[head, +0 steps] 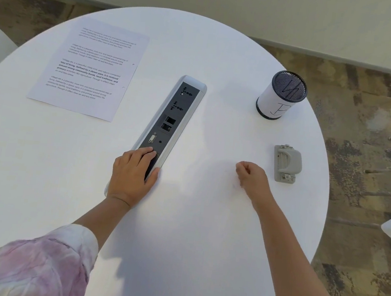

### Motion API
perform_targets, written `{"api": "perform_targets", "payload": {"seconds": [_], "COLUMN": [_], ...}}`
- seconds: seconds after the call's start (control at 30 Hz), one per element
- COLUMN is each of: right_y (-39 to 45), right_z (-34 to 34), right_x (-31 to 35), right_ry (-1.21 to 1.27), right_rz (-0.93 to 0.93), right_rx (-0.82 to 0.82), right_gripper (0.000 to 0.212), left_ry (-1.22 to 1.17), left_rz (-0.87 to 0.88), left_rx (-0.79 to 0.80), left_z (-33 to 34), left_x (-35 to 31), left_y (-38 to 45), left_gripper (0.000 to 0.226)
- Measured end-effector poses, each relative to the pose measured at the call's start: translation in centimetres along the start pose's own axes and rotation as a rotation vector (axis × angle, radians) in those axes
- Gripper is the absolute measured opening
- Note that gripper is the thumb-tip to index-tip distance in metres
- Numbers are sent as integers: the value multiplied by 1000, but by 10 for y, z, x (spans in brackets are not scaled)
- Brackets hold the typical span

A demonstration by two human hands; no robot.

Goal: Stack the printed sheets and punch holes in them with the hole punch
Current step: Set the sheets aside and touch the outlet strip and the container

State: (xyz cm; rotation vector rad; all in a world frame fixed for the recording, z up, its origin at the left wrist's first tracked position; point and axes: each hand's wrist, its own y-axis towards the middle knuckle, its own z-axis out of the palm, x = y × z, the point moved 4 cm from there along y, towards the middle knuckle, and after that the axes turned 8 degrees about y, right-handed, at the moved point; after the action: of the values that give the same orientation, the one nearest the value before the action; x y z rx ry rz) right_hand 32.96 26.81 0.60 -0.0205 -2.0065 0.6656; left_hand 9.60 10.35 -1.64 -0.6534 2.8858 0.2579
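White round table (182, 218) carries everything in view. At far left lie the printed sheets (89, 69), stacked with edges slightly offset, small punched holes showing along their right edge. Just right of them, a socket strip (171, 118) is set into the tabletop; the left hand (132, 172) lies flat on its near end, fingers stretched out and gripping nothing. Farther right, the right hand (253, 178) rests on the table, curled into a loose empty fist. Just beside it sits the grey hole punch (287, 163), apart from the fingers. Beyond stands a mesh pen holder (281, 95).
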Motion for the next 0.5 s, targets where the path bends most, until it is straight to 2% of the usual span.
{"api": "perform_targets", "payload": {"seconds": [0.17,0.23,0.37,0.5], "right_y": [-4,-6,-8,-6], "right_z": [0,0,0,-4], "right_x": [3,10,24,44], "right_ry": [686,888,1116,1177], "right_rz": [233,277,286,236], "right_rx": [89,145,236,261], "right_gripper": [20,18,19,20], "left_ry": [4,4,3,-4], "left_rz": [-3,-2,-3,-4], "left_rx": [8,5,-4,-10], "left_z": [1,1,1,1], "left_x": [0,0,0,1], "left_y": [0,0,0,-1], "left_gripper": [45,45,45,44]}}
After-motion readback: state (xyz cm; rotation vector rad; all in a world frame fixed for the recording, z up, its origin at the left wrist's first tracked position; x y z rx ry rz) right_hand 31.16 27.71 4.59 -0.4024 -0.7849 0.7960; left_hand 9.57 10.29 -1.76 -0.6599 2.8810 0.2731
